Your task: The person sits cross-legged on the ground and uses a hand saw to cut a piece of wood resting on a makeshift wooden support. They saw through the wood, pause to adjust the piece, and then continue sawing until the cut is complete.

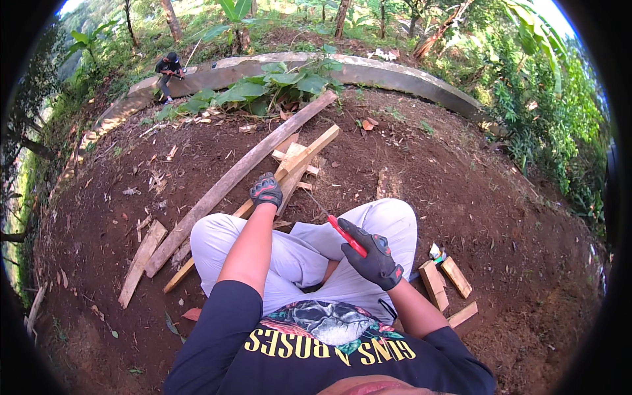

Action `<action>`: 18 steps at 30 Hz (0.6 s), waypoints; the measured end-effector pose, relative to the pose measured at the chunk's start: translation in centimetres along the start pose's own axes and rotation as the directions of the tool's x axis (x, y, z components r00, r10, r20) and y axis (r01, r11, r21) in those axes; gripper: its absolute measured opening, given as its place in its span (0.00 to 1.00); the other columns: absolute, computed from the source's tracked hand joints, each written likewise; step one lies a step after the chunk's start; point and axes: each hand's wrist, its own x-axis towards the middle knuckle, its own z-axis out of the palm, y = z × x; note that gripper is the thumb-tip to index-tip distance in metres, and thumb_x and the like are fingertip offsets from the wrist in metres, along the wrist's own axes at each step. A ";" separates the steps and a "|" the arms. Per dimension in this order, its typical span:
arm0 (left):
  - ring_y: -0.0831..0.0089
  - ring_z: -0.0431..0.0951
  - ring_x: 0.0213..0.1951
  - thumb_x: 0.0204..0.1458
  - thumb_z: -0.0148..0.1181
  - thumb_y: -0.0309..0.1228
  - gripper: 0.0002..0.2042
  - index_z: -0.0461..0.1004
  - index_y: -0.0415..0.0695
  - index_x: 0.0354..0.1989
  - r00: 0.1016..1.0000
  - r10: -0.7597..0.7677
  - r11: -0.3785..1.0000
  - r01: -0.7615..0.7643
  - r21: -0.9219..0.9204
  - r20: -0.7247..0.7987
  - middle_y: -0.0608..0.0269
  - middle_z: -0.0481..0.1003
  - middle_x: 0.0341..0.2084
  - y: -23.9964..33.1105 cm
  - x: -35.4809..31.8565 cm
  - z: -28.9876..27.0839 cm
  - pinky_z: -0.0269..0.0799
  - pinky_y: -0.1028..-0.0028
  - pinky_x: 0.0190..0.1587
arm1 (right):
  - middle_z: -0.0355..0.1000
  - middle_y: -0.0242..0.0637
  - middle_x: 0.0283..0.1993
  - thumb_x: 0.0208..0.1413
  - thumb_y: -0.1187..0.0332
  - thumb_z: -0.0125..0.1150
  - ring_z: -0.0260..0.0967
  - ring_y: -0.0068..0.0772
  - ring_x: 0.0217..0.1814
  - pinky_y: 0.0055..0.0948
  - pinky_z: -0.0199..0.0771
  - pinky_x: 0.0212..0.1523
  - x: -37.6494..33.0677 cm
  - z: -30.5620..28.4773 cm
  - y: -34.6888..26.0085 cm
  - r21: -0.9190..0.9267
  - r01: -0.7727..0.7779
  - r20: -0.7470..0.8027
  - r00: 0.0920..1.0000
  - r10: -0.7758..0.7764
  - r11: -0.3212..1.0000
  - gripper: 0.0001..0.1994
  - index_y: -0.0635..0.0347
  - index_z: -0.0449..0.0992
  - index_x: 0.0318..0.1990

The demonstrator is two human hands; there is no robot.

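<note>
My left hand (266, 191), in a dark glove, is closed around a long squared wooden strip (308, 153). The strip runs from beyond my knees down past my left leg. Under its far part lie a flat wooden board (288, 187) and some short wood pieces (311, 170). In front of my right thigh, my gloved right hand (372, 257) is wrapped round the red handle of a tool (347, 236). A thin dark blade or shaft points from it toward the wood; its exact kind is unclear. The tool's tip appears close to the board, but contact cannot be made out.
A long weathered plank (230, 184) lies on the soil to the left, beside a shorter board (143, 263). Cut wood blocks (434, 286) lie by my right leg. A low concrete wall (382, 72) curves behind leafy plants. Another person (170, 72) sits at the far left.
</note>
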 end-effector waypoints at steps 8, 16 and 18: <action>0.54 0.83 0.55 0.66 0.52 0.32 0.12 0.79 0.48 0.52 1.000 0.004 1.000 -0.003 0.012 -0.013 0.51 0.81 0.51 0.8 -0.6 -0.1 0.81 0.53 0.54 | 0.75 0.55 0.64 0.61 0.65 0.60 0.76 0.58 0.62 0.46 0.76 0.62 13.1 7.1 2.4 0.048 0.209 -0.056 0.977 -0.206 0.977 0.34 0.47 0.65 0.76; 0.52 0.83 0.55 0.64 0.53 0.34 0.13 0.80 0.49 0.53 1.000 0.008 1.000 -0.008 -0.018 0.000 0.52 0.82 0.52 1.1 -0.7 -0.5 0.80 0.51 0.55 | 0.74 0.55 0.67 0.61 0.64 0.59 0.74 0.56 0.67 0.42 0.74 0.67 18.7 11.4 4.5 0.095 0.193 -0.127 0.975 -0.180 0.977 0.32 0.52 0.67 0.75; 0.52 0.83 0.55 0.65 0.51 0.34 0.14 0.79 0.49 0.54 1.000 0.000 1.000 0.000 -0.011 0.001 0.51 0.81 0.52 -0.1 -1.1 -0.3 0.79 0.51 0.55 | 0.75 0.55 0.65 0.61 0.65 0.60 0.76 0.56 0.65 0.43 0.76 0.64 15.9 9.9 3.2 0.129 0.041 -0.015 0.999 -0.039 0.991 0.32 0.50 0.67 0.75</action>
